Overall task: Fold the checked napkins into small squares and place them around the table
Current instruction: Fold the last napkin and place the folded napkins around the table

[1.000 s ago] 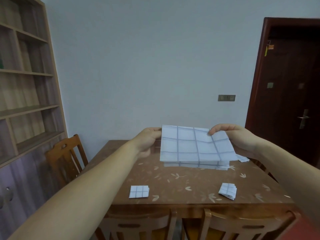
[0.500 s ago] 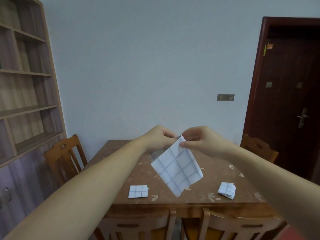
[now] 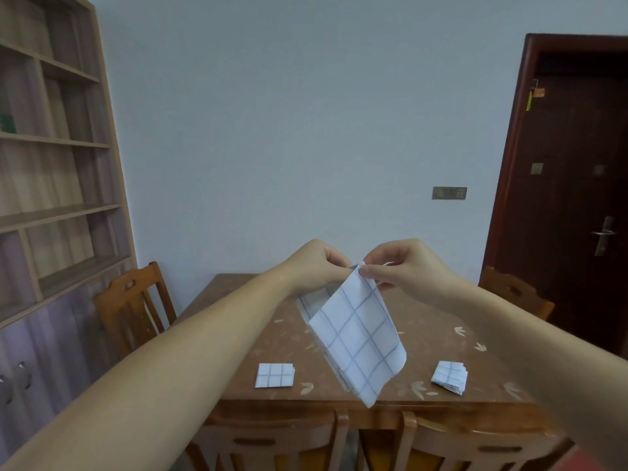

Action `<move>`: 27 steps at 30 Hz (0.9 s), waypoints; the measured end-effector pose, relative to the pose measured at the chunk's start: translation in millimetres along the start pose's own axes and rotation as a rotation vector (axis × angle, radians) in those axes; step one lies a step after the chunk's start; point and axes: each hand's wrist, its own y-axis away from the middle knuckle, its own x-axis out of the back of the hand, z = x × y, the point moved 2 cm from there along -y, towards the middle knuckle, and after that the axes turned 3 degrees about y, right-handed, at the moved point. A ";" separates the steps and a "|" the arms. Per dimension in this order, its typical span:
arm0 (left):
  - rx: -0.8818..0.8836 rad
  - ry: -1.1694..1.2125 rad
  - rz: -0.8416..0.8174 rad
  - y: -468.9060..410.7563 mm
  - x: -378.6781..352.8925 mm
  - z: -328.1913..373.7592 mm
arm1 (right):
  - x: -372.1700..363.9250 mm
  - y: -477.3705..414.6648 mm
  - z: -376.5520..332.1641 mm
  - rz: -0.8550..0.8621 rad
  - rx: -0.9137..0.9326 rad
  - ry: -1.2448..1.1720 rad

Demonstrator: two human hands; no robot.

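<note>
A white napkin with blue checks [image 3: 358,338] hangs folded over in the air above the brown table [image 3: 424,334]. My left hand [image 3: 312,266] and my right hand [image 3: 404,266] pinch its top corner together, fingertips nearly touching. The cloth droops diagonally toward the near edge. Two small folded checked squares lie on the table near that edge: one on the left [image 3: 274,375] and one on the right [image 3: 449,376]. A bit of another checked cloth shows under my left wrist.
Wooden chairs stand at the near edge [image 3: 272,443] [image 3: 458,447], at the table's left side [image 3: 132,307] and at its right side [image 3: 513,294]. A tall shelf unit [image 3: 51,164] fills the left wall. A dark door [image 3: 577,198] is at the right.
One second ago both hands held the napkin spread wide and flat. They have come together, doubling the cloth over, and it now hangs from one pinched corner.
</note>
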 end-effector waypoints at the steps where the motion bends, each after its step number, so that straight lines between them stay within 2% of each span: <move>1: -0.008 -0.007 -0.003 0.5 -0.4 1.6 | 0.8 0.1 0.2 0.004 -0.008 -0.017; 6: -0.014 -0.020 0.022 -0.6 -1.4 -0.4 | 8.5 -2.4 8.6 0.073 -0.051 -0.089; 13: 0.004 0.110 0.076 -6.4 -0.1 -0.9 | 19.3 -3.5 22.8 0.262 -0.091 0.010; 16: -0.025 0.065 0.067 -5.2 1.5 -5.4 | 24.1 -2.4 25.2 0.320 -0.079 0.019; 21: -0.088 0.089 0.156 -4.8 2.2 -8.1 | 25.5 0.9 23.7 0.250 -0.089 -0.111; 27: -0.097 0.257 0.193 -4.1 1.6 -4.0 | 23.9 2.4 21.2 0.167 -0.089 -0.179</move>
